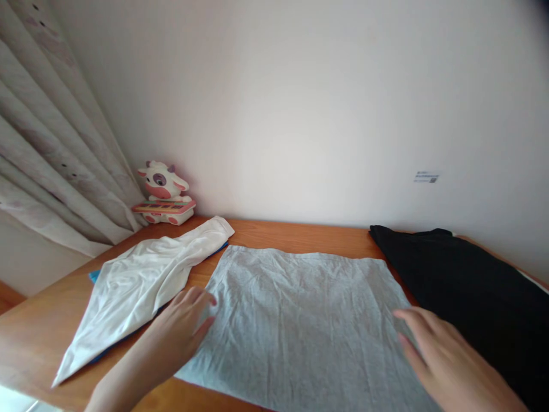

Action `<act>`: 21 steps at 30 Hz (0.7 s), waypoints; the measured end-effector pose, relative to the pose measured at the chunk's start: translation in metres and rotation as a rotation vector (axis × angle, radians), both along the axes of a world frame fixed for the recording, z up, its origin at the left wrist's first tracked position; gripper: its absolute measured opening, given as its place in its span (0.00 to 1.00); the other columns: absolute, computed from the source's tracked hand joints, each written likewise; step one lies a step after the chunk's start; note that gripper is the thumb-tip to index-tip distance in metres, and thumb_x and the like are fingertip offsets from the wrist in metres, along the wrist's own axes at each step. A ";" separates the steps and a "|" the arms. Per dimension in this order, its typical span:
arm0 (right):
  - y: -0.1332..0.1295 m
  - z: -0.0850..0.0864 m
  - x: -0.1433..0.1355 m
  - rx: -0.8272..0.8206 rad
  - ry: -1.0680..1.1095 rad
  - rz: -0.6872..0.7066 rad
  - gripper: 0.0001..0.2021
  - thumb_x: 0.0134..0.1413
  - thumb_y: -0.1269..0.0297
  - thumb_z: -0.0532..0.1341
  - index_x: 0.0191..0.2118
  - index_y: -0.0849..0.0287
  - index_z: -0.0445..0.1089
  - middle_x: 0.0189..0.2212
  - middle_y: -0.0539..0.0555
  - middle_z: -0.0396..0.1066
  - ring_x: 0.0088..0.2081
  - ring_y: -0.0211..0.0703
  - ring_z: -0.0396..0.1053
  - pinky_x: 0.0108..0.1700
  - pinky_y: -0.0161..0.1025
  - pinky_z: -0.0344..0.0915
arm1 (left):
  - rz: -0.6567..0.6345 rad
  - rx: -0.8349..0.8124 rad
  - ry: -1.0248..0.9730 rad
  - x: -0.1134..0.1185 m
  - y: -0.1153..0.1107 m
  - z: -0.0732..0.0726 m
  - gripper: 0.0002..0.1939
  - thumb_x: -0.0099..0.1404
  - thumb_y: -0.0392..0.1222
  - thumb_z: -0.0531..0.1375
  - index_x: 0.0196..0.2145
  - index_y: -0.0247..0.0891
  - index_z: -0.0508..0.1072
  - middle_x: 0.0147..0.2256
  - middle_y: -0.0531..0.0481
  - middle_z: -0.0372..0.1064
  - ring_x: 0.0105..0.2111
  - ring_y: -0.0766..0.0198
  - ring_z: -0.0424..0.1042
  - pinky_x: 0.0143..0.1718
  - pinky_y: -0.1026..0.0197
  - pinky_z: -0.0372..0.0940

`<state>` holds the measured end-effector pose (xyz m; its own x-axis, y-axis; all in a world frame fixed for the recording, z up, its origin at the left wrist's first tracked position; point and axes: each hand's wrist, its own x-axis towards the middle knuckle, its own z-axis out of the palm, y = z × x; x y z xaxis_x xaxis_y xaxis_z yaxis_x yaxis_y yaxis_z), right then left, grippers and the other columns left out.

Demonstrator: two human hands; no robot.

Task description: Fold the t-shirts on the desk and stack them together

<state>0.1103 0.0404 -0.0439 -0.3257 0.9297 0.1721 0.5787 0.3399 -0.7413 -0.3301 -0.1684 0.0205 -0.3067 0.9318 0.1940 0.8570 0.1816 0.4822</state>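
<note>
A light grey piece of cloth (300, 320), lightly wrinkled, lies spread flat in front of me; its lower right part runs out of view. At its left edge is my left hand (186, 317), fingers bent and thumb apart from them, with no fabric visibly gripped. Over the right edge my right hand (433, 343) is held with its thumb and fingers apart, slightly blurred and holding nothing. Whether either hand touches the cloth I cannot tell.
On the left lies a white garment (146, 274) with blue fabric peeking out beneath. Black folded fabric (463, 286) rests on the right. A cow-shaped toy keyboard (165, 197) stands at the back left of the wooden table (274, 229), near a curtain (51, 131). The wall rises behind.
</note>
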 end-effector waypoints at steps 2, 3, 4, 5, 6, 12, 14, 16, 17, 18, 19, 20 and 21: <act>0.002 0.023 -0.070 0.192 -0.214 0.211 0.18 0.58 0.58 0.55 0.51 0.49 0.74 0.51 0.60 0.76 0.53 0.60 0.73 0.55 0.57 0.68 | -0.186 -0.017 0.081 0.035 0.044 0.006 0.12 0.68 0.45 0.54 0.42 0.48 0.78 0.45 0.42 0.75 0.47 0.47 0.74 0.55 0.46 0.65; 0.004 0.030 -0.103 0.227 -0.318 0.298 0.20 0.61 0.64 0.51 0.55 0.52 0.72 0.54 0.61 0.74 0.55 0.58 0.71 0.55 0.54 0.68 | -0.275 -0.043 0.126 0.052 0.068 0.005 0.15 0.68 0.40 0.52 0.45 0.46 0.78 0.48 0.41 0.75 0.49 0.48 0.74 0.55 0.47 0.66; 0.007 0.034 -0.135 0.227 -0.442 0.359 0.22 0.62 0.70 0.49 0.56 0.56 0.72 0.55 0.63 0.73 0.56 0.57 0.71 0.54 0.52 0.68 | -0.319 -0.091 0.179 0.067 0.091 0.003 0.17 0.67 0.35 0.51 0.46 0.43 0.77 0.49 0.38 0.74 0.50 0.47 0.73 0.54 0.46 0.66; 0.010 0.034 -0.162 0.188 -0.572 0.374 0.21 0.61 0.73 0.50 0.55 0.58 0.72 0.54 0.64 0.74 0.55 0.56 0.72 0.53 0.51 0.69 | -0.331 -0.178 0.223 0.079 0.115 -0.002 0.18 0.64 0.32 0.53 0.47 0.41 0.77 0.48 0.36 0.74 0.49 0.46 0.74 0.52 0.46 0.68; 0.014 0.032 -0.186 0.160 -0.617 0.353 0.20 0.60 0.75 0.51 0.53 0.60 0.74 0.51 0.66 0.76 0.53 0.58 0.74 0.51 0.51 0.70 | -0.284 -0.269 0.242 0.088 0.136 -0.008 0.19 0.61 0.31 0.55 0.48 0.38 0.77 0.48 0.33 0.75 0.49 0.44 0.75 0.51 0.45 0.69; 0.037 -0.003 -0.240 0.196 -0.635 0.241 0.23 0.70 0.66 0.47 0.64 0.62 0.67 0.66 0.73 0.63 0.66 0.65 0.62 0.59 0.62 0.63 | -0.028 -0.210 0.242 0.090 0.206 -0.061 0.24 0.73 0.35 0.46 0.62 0.28 0.66 0.63 0.23 0.62 0.62 0.39 0.65 0.58 0.41 0.64; 0.048 -0.017 -0.229 0.238 -0.600 0.252 0.27 0.72 0.58 0.45 0.69 0.61 0.60 0.71 0.68 0.53 0.72 0.59 0.51 0.68 0.61 0.52 | -0.079 -0.135 0.255 0.080 0.208 -0.079 0.24 0.75 0.39 0.46 0.64 0.30 0.65 0.68 0.29 0.58 0.67 0.44 0.60 0.66 0.43 0.57; 0.062 -0.029 -0.212 0.263 -0.570 0.247 0.30 0.72 0.52 0.45 0.71 0.62 0.56 0.73 0.64 0.49 0.73 0.56 0.46 0.71 0.58 0.44 | -0.136 -0.080 0.277 0.067 0.205 -0.092 0.26 0.76 0.44 0.48 0.66 0.31 0.64 0.70 0.32 0.54 0.70 0.45 0.55 0.70 0.43 0.51; 0.070 -0.033 -0.204 0.264 -0.560 0.241 0.31 0.72 0.51 0.45 0.72 0.62 0.56 0.73 0.63 0.49 0.74 0.54 0.46 0.72 0.57 0.43 | -0.150 -0.072 0.289 0.059 0.204 -0.096 0.27 0.76 0.46 0.48 0.67 0.31 0.63 0.71 0.33 0.52 0.71 0.45 0.53 0.70 0.43 0.49; 0.078 -0.037 -0.195 0.261 -0.554 0.246 0.31 0.72 0.50 0.44 0.72 0.61 0.55 0.73 0.62 0.49 0.74 0.53 0.46 0.72 0.57 0.42 | -0.145 -0.080 0.303 0.051 0.202 -0.099 0.29 0.77 0.49 0.48 0.68 0.32 0.62 0.71 0.33 0.50 0.71 0.45 0.51 0.71 0.43 0.48; 0.085 -0.041 -0.187 0.256 -0.552 0.257 0.31 0.72 0.50 0.44 0.73 0.60 0.54 0.73 0.61 0.48 0.74 0.51 0.45 0.72 0.56 0.42 | -0.125 -0.099 0.319 0.042 0.201 -0.101 0.30 0.77 0.52 0.48 0.69 0.32 0.61 0.72 0.34 0.49 0.72 0.45 0.49 0.71 0.43 0.48; 0.093 -0.043 -0.180 0.256 -0.551 0.273 0.32 0.72 0.49 0.43 0.73 0.59 0.53 0.74 0.60 0.47 0.74 0.50 0.45 0.72 0.56 0.41 | -0.094 -0.123 0.336 0.033 0.200 -0.101 0.32 0.77 0.54 0.47 0.69 0.32 0.60 0.72 0.34 0.48 0.72 0.45 0.48 0.71 0.43 0.47; 0.099 -0.046 -0.174 0.260 -0.554 0.277 0.32 0.72 0.48 0.43 0.73 0.58 0.53 0.74 0.59 0.46 0.74 0.49 0.44 0.73 0.56 0.41 | -0.062 -0.147 0.354 0.023 0.198 -0.101 0.33 0.77 0.56 0.47 0.70 0.33 0.59 0.72 0.35 0.48 0.72 0.46 0.48 0.71 0.43 0.47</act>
